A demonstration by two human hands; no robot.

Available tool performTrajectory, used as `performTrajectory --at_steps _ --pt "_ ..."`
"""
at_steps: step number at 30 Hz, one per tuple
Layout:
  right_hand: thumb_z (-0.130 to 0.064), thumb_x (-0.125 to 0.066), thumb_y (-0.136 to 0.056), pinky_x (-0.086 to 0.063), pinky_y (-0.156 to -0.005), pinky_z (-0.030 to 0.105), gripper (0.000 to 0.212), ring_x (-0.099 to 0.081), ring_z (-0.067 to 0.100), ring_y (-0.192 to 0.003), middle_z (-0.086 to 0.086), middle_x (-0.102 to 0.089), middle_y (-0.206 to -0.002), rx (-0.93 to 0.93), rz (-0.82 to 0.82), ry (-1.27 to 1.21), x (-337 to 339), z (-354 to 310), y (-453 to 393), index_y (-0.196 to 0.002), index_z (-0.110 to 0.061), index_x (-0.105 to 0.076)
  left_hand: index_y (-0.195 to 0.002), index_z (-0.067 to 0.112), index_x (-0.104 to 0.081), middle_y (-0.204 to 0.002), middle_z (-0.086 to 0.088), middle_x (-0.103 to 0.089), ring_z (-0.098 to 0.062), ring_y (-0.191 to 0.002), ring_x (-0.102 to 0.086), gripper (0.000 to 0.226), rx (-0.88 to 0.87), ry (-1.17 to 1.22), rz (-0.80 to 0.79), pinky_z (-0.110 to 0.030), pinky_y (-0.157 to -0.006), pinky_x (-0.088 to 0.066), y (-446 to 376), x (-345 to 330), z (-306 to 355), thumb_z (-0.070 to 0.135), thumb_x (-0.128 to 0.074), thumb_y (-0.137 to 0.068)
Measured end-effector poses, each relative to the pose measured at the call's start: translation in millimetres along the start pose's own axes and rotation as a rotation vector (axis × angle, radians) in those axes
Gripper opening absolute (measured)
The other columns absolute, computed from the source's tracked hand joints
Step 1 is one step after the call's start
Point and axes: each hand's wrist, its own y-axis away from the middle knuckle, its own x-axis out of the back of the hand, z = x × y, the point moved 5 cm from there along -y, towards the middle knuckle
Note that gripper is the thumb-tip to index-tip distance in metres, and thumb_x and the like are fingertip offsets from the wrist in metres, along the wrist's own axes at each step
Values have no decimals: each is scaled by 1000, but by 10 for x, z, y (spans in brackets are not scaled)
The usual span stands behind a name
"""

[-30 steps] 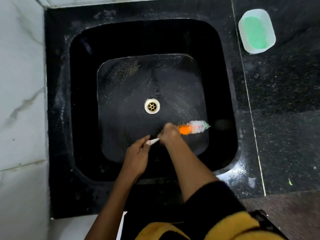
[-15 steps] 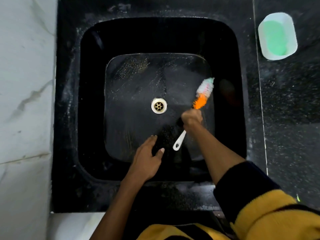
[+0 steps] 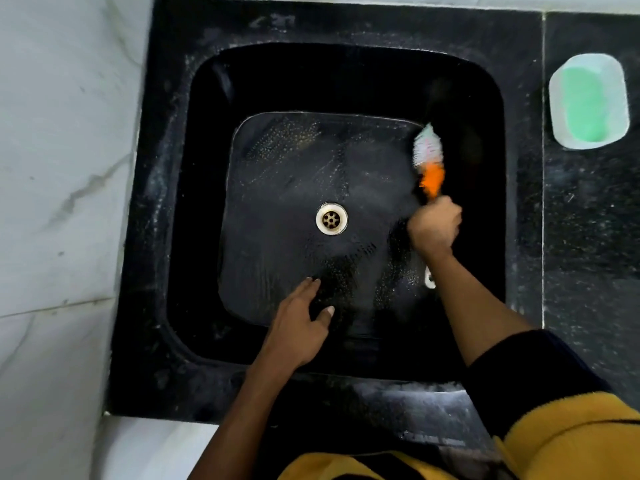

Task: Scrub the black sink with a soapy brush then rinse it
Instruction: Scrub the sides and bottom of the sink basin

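Sink [image 3: 346, 81], black and square, fills mid-frame, set into a dark speckled desk [image 3: 588, 237] w/ pale marble tile at 9 o'clock. Right hand [image 3: 434, 228] is fisted round the brush [image 3: 429, 161] handle, bristles pointing to 12 o'clock and pressed where the floor meets the right wall, at abt 3 o'clock from the drain [image 3: 331, 218]; the white handle tip pokes out below the wrist. That grip looks meant to drive bristles into the corner seam. Left hand [image 3: 299, 327] lies flat, fingers straight and spread, holding nothing, on the floor at 6 o'clock, likely as a brace. Suds streak the floor; scrubbing seems underway, rinse not yet begun. Soap dish [image 3: 588, 100] w/ green soap sits on the desk at 2 o'clock, within reach for reloading. No brand, label or writing readable.
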Motion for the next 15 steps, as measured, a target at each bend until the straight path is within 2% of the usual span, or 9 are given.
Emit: performTrajectory --at_steps 3,5,6,7,9,10,11,12,15 --pt "-11 -45 -93 -50 -86 41 26 -61 37 -107 19 -62 -113 424 -138 295 -310 -200 347 -111 -4 -62 -150 16 -41 -159 -1 -33 -13 -147 -29 61 11 -12 -4 -24 -120 -19 -24 -12 1 28 -63 -94" --pt "-10 -44 -92 -50 -85 41 26 -61 37 -106 18 -62 -112 557 -207 334 -395 -261 425 -111 -5 -62 -150 17 -41 -160 -1 -33 -13 -147 -29 62 18 -13 -6 -25 -121 -19 -22 -17 2 28 -63 -94" --pt "-11 -45 -92 -50 -86 41 25 -61 37 -106 19 -62 -112 533 -197 326 -344 -258 364 -111 -5 -62 -150 17 -42 -160 0 -33 -13 -147 -29 62 20 -11 -4 -25 -121 -20 -21 -15 0 28 -64 -94" --pt "-14 -48 -92 -50 -87 41 25 -60 38 -109 19 -61 -114 430 -167 293 -255 -225 239 -112 -5 -61 -150 17 -42 -160 0 -33 -13 -147 -29 62 23 -9 1 -25 -121 -20 -18 -10 -6 29 -64 -93" --pt "-17 -54 -90 -49 -92 43 29 -57 39 -115 20 -59 -121 108 -115 119 -104 -60 -42 -115 -3 -57 -150 18 -42 -160 1 -33 -12 -147 -29 62 26 -7 14 -25 -121 -20 -7 2 -10 28 -65 -93" --pt "-16 -55 -89 -49 -93 44 31 -56 39 -116 20 -59 -122 8 -117 49 -98 -14 -65 -116 -3 -57 -150 18 -41 -160 1 -32 -12 -147 -29 63 26 -6 20 -26 -121 -19 1 8 -6 28 -65 -93" --pt "-16 -55 -89 -49 -92 44 30 -57 39 -115 20 -59 -122 24 -129 71 -140 -62 -5 -116 -3 -57 -151 18 -40 -161 2 -31 -11 -147 -27 64 25 -4 25 -25 -121 -18 7 11 2 28 -65 -93" --pt "-15 -52 -90 -49 -91 44 28 -58 39 -113 20 -60 -120 132 -154 114 -234 -184 132 -116 -3 -57 -151 18 -39 -161 2 -29 -11 -148 -26 65 23 -5 31 -23 -121 -17 8 11 7 27 -65 -92" --pt "-10 -44 -93 -49 -89 43 26 -59 36 -108 19 -60 -116 540 -374 263 -634 -521 691 -114 -5 -58 -154 18 -34 -163 4 -23 -11 -149 -22 70 9 -37 47 -18 -119 -12 9 9 23 27 -65 -92"
